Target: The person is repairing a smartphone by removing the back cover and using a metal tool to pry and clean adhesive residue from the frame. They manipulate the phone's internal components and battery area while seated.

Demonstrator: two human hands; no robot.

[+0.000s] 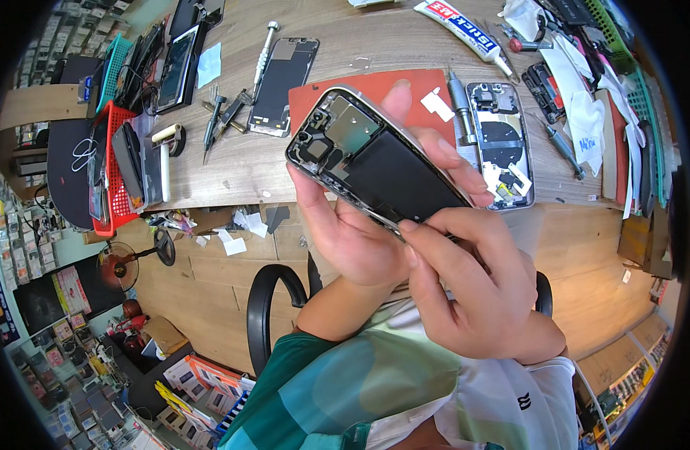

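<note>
My left hand cradles an opened smartphone from below, its fingers wrapped round the far edge. The phone is tilted, with its insides facing up: a black battery, a metal cover plate and the camera modules at the upper left. My right hand is closed in a pinch at the near long edge of the phone's frame. Thumb and index fingertips touch that edge, and whatever lies between them is too small to make out. Beneath the phone, on the bench, lies a red mat.
Right of the mat lie a screwdriver and another opened phone. A detached screen, a silver screwdriver and small tools lie to the left, near a red basket. A glue tube lies at the back.
</note>
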